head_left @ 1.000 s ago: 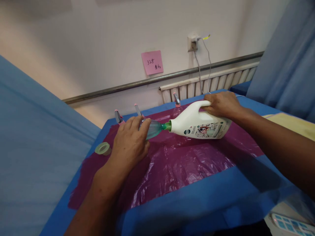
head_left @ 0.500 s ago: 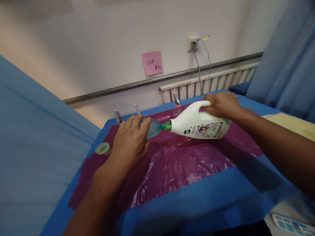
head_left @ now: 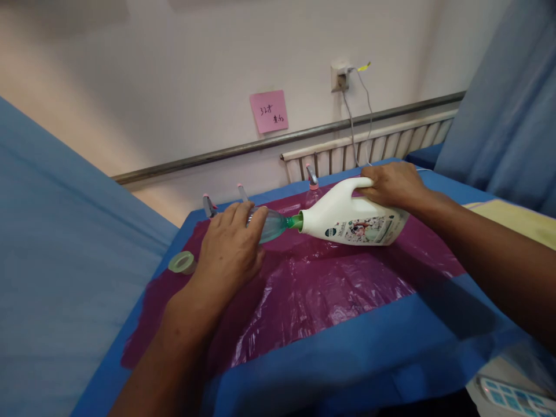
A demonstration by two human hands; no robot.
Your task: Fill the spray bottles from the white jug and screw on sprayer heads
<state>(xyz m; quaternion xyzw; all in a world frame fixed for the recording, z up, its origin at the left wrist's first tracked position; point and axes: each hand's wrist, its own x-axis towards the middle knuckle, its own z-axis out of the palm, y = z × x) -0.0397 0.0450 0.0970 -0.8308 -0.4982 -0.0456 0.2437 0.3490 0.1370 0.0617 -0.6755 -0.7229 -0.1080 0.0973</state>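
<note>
Two hands are at work over the surface (head_left: 347,359), which is draped in blue with a purple plastic sheet (head_left: 325,289) spread on top. My left hand (head_left: 228,243) is closed around a clear bottle (head_left: 273,225), held tilted near the far left corner. My right hand (head_left: 393,184) is wrapped round the handle of a white jug (head_left: 351,219), tipped on its side near the far edge, its green spout (head_left: 295,221) touching the clear bottle's mouth. I see three spray heads (head_left: 209,205) standing along the far edge behind them. A tape roll (head_left: 182,262) lies near the left edge, just beside my left hand. A pink note (head_left: 269,110) sticks to the wall (head_left: 174,87) beyond.
</note>
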